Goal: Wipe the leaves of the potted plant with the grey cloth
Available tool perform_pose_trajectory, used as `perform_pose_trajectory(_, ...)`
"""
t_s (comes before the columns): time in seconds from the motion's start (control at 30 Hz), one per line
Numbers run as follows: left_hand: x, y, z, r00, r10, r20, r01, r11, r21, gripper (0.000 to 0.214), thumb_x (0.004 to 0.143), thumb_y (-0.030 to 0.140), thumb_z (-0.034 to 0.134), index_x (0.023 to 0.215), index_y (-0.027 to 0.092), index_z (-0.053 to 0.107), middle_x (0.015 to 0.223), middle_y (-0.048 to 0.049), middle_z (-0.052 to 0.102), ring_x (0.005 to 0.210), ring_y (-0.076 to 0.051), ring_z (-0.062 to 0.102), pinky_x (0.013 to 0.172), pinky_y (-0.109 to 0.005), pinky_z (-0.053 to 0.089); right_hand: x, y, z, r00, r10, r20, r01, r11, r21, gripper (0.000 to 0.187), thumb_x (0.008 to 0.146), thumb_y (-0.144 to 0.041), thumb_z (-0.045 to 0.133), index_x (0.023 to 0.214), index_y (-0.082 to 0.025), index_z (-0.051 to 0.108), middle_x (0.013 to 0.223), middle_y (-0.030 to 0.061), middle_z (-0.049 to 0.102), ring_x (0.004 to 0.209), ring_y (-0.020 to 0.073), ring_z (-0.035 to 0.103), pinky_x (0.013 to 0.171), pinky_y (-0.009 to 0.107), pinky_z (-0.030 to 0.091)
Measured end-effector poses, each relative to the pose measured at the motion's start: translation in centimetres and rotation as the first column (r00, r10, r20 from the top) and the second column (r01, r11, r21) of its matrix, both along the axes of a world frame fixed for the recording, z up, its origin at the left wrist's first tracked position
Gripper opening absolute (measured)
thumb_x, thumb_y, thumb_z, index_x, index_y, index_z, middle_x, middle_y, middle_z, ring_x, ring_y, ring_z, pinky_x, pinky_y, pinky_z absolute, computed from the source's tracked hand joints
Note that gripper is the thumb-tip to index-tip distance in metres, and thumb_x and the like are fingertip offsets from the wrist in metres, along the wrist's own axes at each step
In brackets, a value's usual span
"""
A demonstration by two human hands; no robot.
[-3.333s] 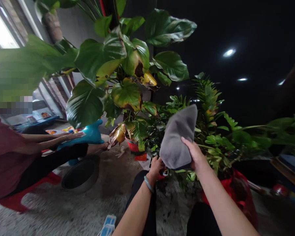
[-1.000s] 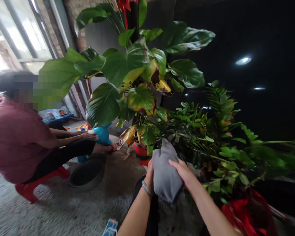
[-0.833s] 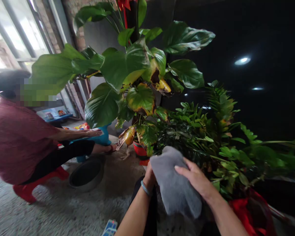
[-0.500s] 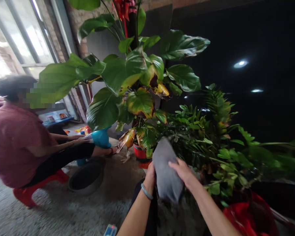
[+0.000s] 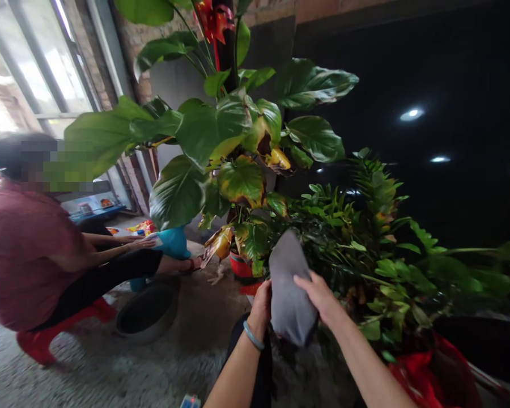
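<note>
A grey cloth bundle (image 5: 292, 292), smooth-looking and pointed at its far end, is held up between my two hands. My left hand (image 5: 262, 306), below which a pale green bangle (image 5: 253, 335) circles the wrist, grips its left edge. On the right edge my right hand (image 5: 321, 297) is closed, with the thumb lying on top of the cloth. The fingers underneath are hidden. Behind the bundle stand leafy plants (image 5: 340, 243), and a red pot (image 5: 241, 266) shows just past it on the left.
At left a person in a pink shirt (image 5: 25, 243) sits on a red stool (image 5: 63, 331), hands near a blue container (image 5: 172, 242). A dark basin (image 5: 147, 311) stands on the concrete floor. Large leaves (image 5: 215, 127) reach across the middle. Red wrapping (image 5: 437, 368) lies at lower right.
The grey cloth bundle has shifted very slightly and both hands keep hold of it. The view has moved a little.
</note>
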State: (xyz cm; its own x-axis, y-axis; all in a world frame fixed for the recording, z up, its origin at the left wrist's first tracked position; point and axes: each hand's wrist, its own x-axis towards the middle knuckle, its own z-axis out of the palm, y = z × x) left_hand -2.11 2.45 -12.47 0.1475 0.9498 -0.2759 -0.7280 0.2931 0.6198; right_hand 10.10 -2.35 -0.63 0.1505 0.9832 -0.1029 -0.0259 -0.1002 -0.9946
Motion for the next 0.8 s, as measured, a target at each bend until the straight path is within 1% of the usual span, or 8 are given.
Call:
perform_pose_trajectory(0.13, -0.5, -0.2, 0.0, 0.999, 0.048, -0.006, -0.048, 0.998, 0.041, 0.025, 0.053, 0.031, 0.081, 0.064, 0.017, 0.064, 0.067, -0.0031, 0.069, 0.078, -0.022, 0.065, 0.081, -0.032, 0.049, 1.3, -4.2, -1.1, 0.940, 0.321, 0.117, -0.313, 0.946, -0.080, 0.027, 0.053, -0.032, 0.068, 0.077, -0.020, 0.072, 0.079, 0.0042, 0.076, 0.084, 0.0294, 0.068, 0.082, 0.042, 0.050)
perform_pose_trajectory(0.2, -0.4, 0.0, -0.1, 0.999, 0.045, 0.002, -0.045, 0.998, 0.054, 0.024, 0.053, 0.030, 0.080, 0.066, 0.017, 0.063, 0.066, -0.0020, 0.067, 0.074, -0.020, 0.064, 0.079, -0.032, 0.049, 2.6, -4.7, 0.8, 0.947, 0.287, 0.141, -0.287, 0.958, -0.024, 0.031, 0.055, -0.035, 0.070, 0.082, -0.020, 0.073, 0.081, 0.0040, 0.076, 0.083, 0.0289, 0.067, 0.079, 0.041, 0.050)
perform_pose_trajectory(0.3, 0.3, 0.2, -0.1, 1.000, 0.018, 0.003, -0.018, 0.999, 0.033, 0.026, 0.055, 0.033, 0.078, 0.069, 0.017, 0.062, 0.068, -0.0037, 0.067, 0.069, -0.020, 0.063, 0.072, -0.033, 0.049, 3.4, -2.2, 3.7, 0.996, -0.008, 0.085, -0.006, 0.987, 0.160, 0.040, 0.055, -0.041, 0.074, 0.089, -0.020, 0.072, 0.084, 0.0043, 0.076, 0.082, 0.0273, 0.067, 0.076, 0.038, 0.050)
perform_pose_trajectory(0.4, 0.7, 0.0, 0.0, 0.999, 0.021, -0.040, -0.020, 1.000, 0.016, 0.025, 0.056, 0.033, 0.077, 0.068, 0.017, 0.062, 0.069, -0.0053, 0.069, 0.066, -0.020, 0.062, 0.068, -0.033, 0.049, 1.9, 1.4, 3.9, 0.979, -0.196, -0.050, 0.203, 0.953, 0.225, 0.042, 0.053, -0.042, 0.072, 0.089, -0.022, 0.069, 0.087, 0.0042, 0.075, 0.084, 0.0260, 0.066, 0.078, 0.037, 0.050)
perform_pose_trajectory(0.5, 0.5, -0.3, 0.2, 0.996, 0.044, -0.084, -0.041, 0.998, 0.040, 0.022, 0.056, 0.032, 0.078, 0.061, 0.017, 0.062, 0.061, -0.0045, 0.066, 0.068, -0.022, 0.062, 0.071, -0.035, 0.050, 0.0, 2.1, 1.2, 0.995, -0.091, -0.045, 0.093, 0.994, 0.050, 0.034, 0.048, -0.036, 0.070, 0.078, -0.022, 0.068, 0.075, 0.0039, 0.074, 0.079, 0.0265, 0.065, 0.077, 0.039, 0.050)
perform_pose_trajectory(0.6, 0.0, -0.4, 0.2, 0.994, 0.026, -0.106, -0.020, 0.998, 0.053, 0.023, 0.054, 0.031, 0.079, 0.057, 0.019, 0.060, 0.053, -0.0025, 0.061, 0.072, -0.026, 0.063, 0.074, -0.038, 0.050, -0.2, -0.5, -1.0, 0.991, 0.134, 0.016, -0.132, 0.988, -0.083, 0.027, 0.047, -0.032, 0.069, 0.071, -0.020, 0.069, 0.066, 0.0032, 0.071, 0.073, 0.0266, 0.065, 0.075, 0.040, 0.049)
perform_pose_trajectory(0.7, -0.1, -0.3, 0.2, 0.996, 0.001, -0.088, 0.003, 0.999, 0.051, 0.025, 0.053, 0.032, 0.080, 0.055, 0.019, 0.058, 0.050, -0.0002, 0.057, 0.067, -0.024, 0.062, 0.071, -0.037, 0.050, 1.6, -3.2, 0.0, 0.952, 0.299, 0.074, -0.293, 0.953, -0.079, 0.027, 0.052, -0.035, 0.069, 0.075, -0.020, 0.071, 0.068, 0.0018, 0.072, 0.071, 0.0248, 0.064, 0.072, 0.038, 0.049)
perform_pose_trajectory(0.8, 0.1, 0.0, 0.1, 0.999, -0.011, -0.053, 0.015, 0.997, 0.073, 0.028, 0.053, 0.034, 0.081, 0.061, 0.018, 0.060, 0.059, -0.0018, 0.063, 0.063, -0.019, 0.060, 0.067, -0.033, 0.050, 3.4, -2.8, 3.0, 0.987, 0.135, 0.092, -0.143, 0.986, 0.084, 0.034, 0.054, -0.038, 0.073, 0.083, -0.020, 0.071, 0.075, 0.0019, 0.074, 0.071, 0.0241, 0.064, 0.071, 0.036, 0.049)
